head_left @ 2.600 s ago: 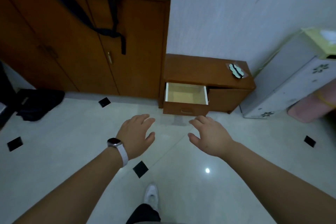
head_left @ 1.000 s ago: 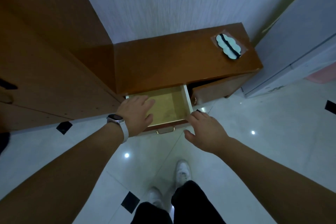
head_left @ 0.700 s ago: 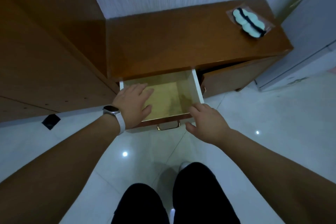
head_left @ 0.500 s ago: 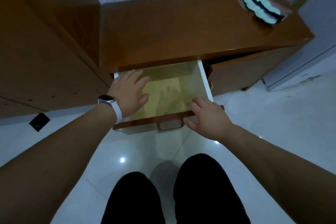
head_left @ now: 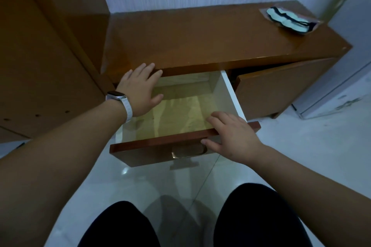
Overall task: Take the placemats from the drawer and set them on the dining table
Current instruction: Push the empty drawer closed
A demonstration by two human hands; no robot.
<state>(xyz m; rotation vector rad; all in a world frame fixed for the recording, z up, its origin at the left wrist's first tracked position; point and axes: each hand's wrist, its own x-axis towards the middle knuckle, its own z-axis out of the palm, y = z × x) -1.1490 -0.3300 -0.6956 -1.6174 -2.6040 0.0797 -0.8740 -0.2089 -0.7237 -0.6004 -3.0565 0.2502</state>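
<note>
A tall wooden wardrobe [head_left: 40, 56] fills the frame to the left of both hands, joined to a low brown cabinet [head_left: 200, 38] whose glossy top runs beyond the fingertips. Pale polished floor [head_left: 301, 156] spreads beneath the arms, with two dark-clad knees [head_left: 259, 218] at the bottom edge. The cabinet's drawer [head_left: 160, 143] stands pulled out between the hands, its white side wall just beyond the right hand and its yellowish bottom bare to view; whether a flat placemat lies on it cannot be told. The left hand [head_left: 140, 90], its grip open with fingers spread flat, hovers over the drawer's back left corner, fingertips at the cabinet's front edge. The right hand [head_left: 230, 134], grip also open and holding nothing, rests its fingers over the drawer's front panel near the right corner, thumb just beside the metal handle [head_left: 188, 151]. A pale wristwatch [head_left: 120, 100] sits on the left wrist. Well beyond the right hand, a light-blue sleep mask in a clear wrapper [head_left: 289, 20] lies on the cabinet top
</note>
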